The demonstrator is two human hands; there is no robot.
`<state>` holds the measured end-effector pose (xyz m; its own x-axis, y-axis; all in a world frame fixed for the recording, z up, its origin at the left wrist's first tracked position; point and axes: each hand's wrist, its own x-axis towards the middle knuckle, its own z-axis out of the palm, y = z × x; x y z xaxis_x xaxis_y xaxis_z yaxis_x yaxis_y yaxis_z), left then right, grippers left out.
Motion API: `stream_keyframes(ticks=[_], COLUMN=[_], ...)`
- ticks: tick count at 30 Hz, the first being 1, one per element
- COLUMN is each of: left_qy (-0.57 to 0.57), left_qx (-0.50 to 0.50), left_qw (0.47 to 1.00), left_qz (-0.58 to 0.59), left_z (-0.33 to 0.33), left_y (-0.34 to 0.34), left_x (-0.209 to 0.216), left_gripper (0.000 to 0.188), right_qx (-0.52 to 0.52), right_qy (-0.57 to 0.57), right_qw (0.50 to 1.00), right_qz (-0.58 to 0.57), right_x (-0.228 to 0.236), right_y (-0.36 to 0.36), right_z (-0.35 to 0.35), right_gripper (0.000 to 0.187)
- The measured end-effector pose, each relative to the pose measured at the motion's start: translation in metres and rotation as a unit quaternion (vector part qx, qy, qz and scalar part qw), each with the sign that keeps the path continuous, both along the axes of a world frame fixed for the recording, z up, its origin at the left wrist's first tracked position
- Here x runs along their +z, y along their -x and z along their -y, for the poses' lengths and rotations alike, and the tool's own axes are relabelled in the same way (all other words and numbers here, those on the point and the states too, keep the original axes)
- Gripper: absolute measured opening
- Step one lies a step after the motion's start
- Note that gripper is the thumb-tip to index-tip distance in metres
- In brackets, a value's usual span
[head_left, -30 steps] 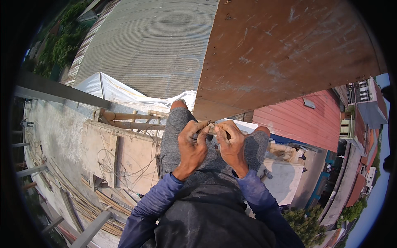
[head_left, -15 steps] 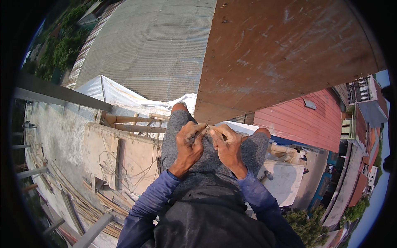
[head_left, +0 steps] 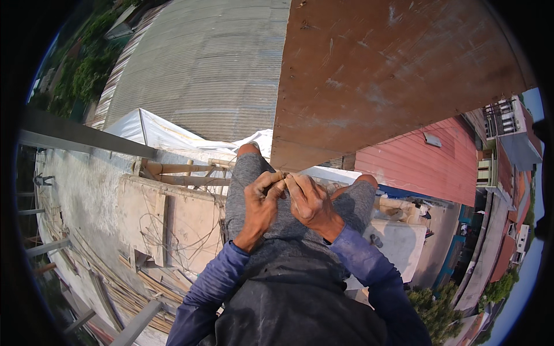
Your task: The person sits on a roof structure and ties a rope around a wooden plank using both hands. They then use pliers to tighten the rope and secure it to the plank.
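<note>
Both hands meet above my lap, fingertips touching between my grey-clad knees. My left hand [head_left: 261, 203] is closed in a pinch, thumb against curled forefinger. Something tiny and dark may sit at its tips, too small to name. My right hand [head_left: 311, 202] comes in from the other side with bent fingers pressed together at the same spot; what they grip, if anything, is hidden. Long blue sleeves cover both forearms. Just beyond the hands hangs the lower corner of a large brown panel [head_left: 392, 69], scratched and edged with small fastener marks.
A metal beam [head_left: 86, 134] juts in at left. Below lie a wooden board [head_left: 190, 210] with tangled wire, bamboo poles [head_left: 179, 167] and long strips of timber [head_left: 109, 282]. White sheeting [head_left: 167, 131], a grey corrugated roof [head_left: 202, 63] and a red roof [head_left: 415, 153] lie beyond, far down.
My right hand has turned and shifted slightly left, its fingers now more extended toward the left fingertips. The left hand stays nearly in place. The view has tilted a little.
</note>
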<state>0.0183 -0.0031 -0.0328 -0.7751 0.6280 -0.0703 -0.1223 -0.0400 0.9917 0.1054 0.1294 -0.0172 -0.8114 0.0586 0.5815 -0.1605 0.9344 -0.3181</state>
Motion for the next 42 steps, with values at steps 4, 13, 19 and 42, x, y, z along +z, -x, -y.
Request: stream_keyframes(ticks=[4,13,19,42], left_qy=[0.041,-0.014,0.025,0.115], left_qx=[-0.018,0.002,-0.055,-0.224], left_qw=[0.999,1.000,0.998,0.967], left_qz=[-0.024,0.018,-0.018,-0.027], left_z=[0.000,0.001,0.004,0.045], left_y=[-0.004,0.008,0.009,0.079], left_x=[-0.003,-0.002,-0.002,0.071], left_gripper=[0.022,0.025,0.024,0.037], right_qx=[-0.017,-0.065,-0.097,0.228], right_qy=[0.082,0.472,0.425,0.077], right_qw=[0.996,0.876,0.897,0.964], right_qz=[0.005,0.075,0.069,0.113], right_x=[-0.008,-0.006,-0.002,0.060], right_y=[0.001,0.004,0.001,0.073], right_z=[-0.001,0.005,0.007,-0.036], right_gripper=[0.027,0.022,0.018,0.023])
